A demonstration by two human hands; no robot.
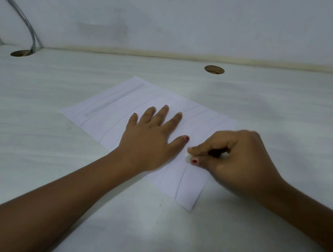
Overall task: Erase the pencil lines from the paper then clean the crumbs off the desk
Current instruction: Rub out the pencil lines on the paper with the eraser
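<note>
The paper is pinned to the desk by the left hand, which is laid flat with its fingers spread wide. A small white eraser is pinched between the thumb and fingertips of the right hand and is set on the sheet just beside the left thumb. Pencil lines are left on both sides of the hands.

The corner nearer than the right hand is not held, so the sheet could be buckled or creased if strokes are driven toward it. Little of the eraser shows beyond the pinch, so it could be lost from the grip. Graphite could be smeared by the resting left palm, under which several lines are covered; that hand would have to be shifted before they can be reached.

A grey smudged band is seen beyond the left hand. Two holes are cut in the desk well beyond both hands, and a cable is passed through the left one. No crumbs can be made out.
</note>
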